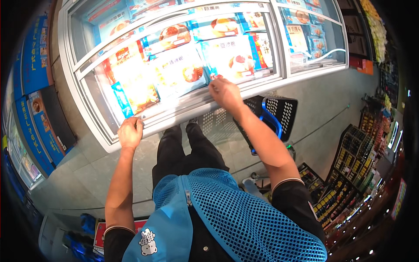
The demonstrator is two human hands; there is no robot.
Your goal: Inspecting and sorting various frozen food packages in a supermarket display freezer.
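A chest freezer with a white frame (95,131) stands before me, holding packs of frozen buns behind glass. My left hand (130,131) rests on its near edge, at the lower left corner, with the fingers bent over the rim. Above the near edge, farther right, is my right hand (225,93), its fingers curled by the lower corner of a bun pack (230,57); whether it touches or holds anything cannot be told. Another bun pack (180,73) lies to its left, and glare washes out a yellowish food pack (137,82) nearer my left hand.
A black shopping basket or cart (289,114) with a blue handle stands against the freezer's front, right of my legs. Blue cartons (36,65) and another freezer (24,157) are at the left. Stocked shelves (355,157) stand on the right.
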